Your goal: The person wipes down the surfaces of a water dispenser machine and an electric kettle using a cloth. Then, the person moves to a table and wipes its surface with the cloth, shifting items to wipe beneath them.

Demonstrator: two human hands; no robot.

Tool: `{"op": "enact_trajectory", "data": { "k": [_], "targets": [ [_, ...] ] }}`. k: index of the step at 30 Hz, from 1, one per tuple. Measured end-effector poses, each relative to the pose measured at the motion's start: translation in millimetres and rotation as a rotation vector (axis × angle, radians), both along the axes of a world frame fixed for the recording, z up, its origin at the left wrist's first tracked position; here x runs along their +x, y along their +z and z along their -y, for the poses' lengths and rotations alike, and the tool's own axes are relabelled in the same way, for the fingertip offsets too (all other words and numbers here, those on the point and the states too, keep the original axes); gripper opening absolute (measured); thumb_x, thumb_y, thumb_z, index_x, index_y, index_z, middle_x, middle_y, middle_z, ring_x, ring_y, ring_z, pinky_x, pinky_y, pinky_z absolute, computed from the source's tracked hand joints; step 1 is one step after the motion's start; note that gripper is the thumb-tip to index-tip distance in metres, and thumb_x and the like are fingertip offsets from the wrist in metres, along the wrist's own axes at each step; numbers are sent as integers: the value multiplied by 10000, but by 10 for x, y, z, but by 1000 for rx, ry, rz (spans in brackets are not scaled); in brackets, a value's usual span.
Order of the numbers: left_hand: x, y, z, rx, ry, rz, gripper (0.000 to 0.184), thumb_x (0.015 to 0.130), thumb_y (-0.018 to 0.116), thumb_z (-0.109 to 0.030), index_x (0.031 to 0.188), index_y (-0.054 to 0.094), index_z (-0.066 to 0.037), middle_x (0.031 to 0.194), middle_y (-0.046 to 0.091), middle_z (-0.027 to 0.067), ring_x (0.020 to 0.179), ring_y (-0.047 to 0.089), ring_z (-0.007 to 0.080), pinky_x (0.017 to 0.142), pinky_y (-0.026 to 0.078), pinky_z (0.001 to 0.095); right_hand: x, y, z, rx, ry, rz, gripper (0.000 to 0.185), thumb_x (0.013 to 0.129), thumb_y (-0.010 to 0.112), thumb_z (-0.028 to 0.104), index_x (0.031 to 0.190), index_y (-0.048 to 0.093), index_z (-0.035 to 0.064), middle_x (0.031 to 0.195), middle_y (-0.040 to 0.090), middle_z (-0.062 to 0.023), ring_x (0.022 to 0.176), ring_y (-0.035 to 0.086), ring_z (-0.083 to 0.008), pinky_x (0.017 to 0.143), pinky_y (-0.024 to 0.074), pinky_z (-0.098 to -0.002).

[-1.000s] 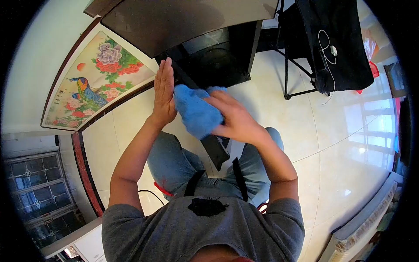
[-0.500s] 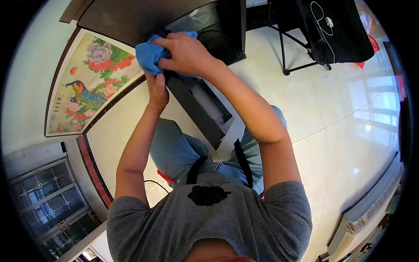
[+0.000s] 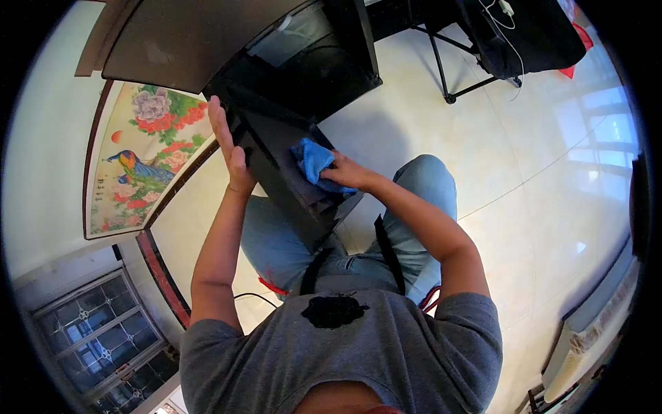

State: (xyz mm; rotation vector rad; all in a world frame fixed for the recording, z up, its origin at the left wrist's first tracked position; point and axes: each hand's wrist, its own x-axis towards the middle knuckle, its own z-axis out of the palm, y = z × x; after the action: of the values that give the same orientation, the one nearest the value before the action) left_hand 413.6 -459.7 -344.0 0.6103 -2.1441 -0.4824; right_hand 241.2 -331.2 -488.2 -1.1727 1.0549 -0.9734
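Note:
A dark drawer-like box (image 3: 276, 148) juts out from a dark cabinet (image 3: 165, 41) toward my knees. My right hand (image 3: 347, 172) grips a blue cloth (image 3: 314, 160), which lies against the inside of the box near its right side. Along the box's left side my left hand (image 3: 233, 148) stands upright with its fingers extended and its palm toward the box. It holds nothing.
A framed peacock and flower picture (image 3: 145, 155) leans at the left. A black folding chair (image 3: 527, 41) with a white cable stands at the upper right. At the lower right is a padded piece of furniture (image 3: 593, 331). A barred window (image 3: 103, 338) is at the lower left.
My right hand has brought the blue cloth from the far left corner of the box back toward me and to the right. My left hand, partly covered by the cloth before, now shows in full.

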Motion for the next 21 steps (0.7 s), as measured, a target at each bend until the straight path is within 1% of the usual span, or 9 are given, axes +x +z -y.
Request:
{"op": "enact_trajectory", "data": {
  "k": [2,6,8,11,12,14,16,19,21],
  "targets": [
    [49,-9,-13,21,14,-11,736,929,257,-520,1474,221,-26,1551,158,175,1439,106,329,1157,61,426,139,-492,127,416,65,-192,707,812,658,338,1379,395,9,1314,512,-183,1197,499,-317,1012,394,-423],
    [160,-3,14,42,1,33,776,918,245,-567,1468,235,-19,1541,186,185,1434,134,332,1155,71,421,134,-254,177,554,63,-107,725,812,666,343,1378,381,-10,1331,500,-181,1202,494,-307,1002,400,-434],
    [141,63,-24,17,-8,38,758,924,246,-560,1467,247,-31,1539,188,192,1431,141,344,1154,77,430,87,-213,264,580,-7,282,681,820,661,321,1355,407,-13,1304,516,-167,1183,504,-296,982,421,-433],
    [87,13,-5,-26,27,70,686,937,259,-488,1453,284,-37,1538,208,171,1431,129,360,1156,72,447,-461,993,267,466,-138,344,604,802,648,375,1309,491,86,1277,542,-88,1160,509,-228,964,414,-373],
    [10,65,-44,-25,56,85,644,936,277,-442,1442,316,-45,1533,227,159,1432,123,361,1157,73,450,-661,680,426,384,-172,422,574,820,637,354,1309,486,95,1257,552,-69,1138,518,-206,953,419,-362],
    [-100,66,-27,-68,90,106,603,932,322,-398,1433,348,-63,1528,245,144,1435,129,347,1147,54,472,-1066,701,506,195,-377,561,507,848,620,325,1285,494,99,1216,567,-44,1105,528,-176,942,424,-355],
    [-269,124,-118,-74,244,209,586,956,323,-430,1445,346,-108,1539,234,113,1438,131,329,1117,15,552,-1414,1409,341,-23,-674,623,453,861,614,311,1242,513,88,1179,576,-39,1084,536,-174,944,423,-360],
    [-586,119,-119,-167,430,279,625,953,317,-512,1456,336,-141,1553,201,102,1439,123,326,1094,-3,599,-2032,1682,242,-290,-975,651,556,866,634,269,1325,429,30,1276,530,-94,1215,470,-237,1046,365,-399],
    [-745,136,-37,-205,453,266,637,929,411,-536,1457,340,-187,1564,163,96,1440,118,320,1083,27,622,-2150,2004,77,-332,-1336,510,520,869,640,240,1297,448,14,1253,544,-101,1184,497,-248,1037,370,-394]
  ]
}}
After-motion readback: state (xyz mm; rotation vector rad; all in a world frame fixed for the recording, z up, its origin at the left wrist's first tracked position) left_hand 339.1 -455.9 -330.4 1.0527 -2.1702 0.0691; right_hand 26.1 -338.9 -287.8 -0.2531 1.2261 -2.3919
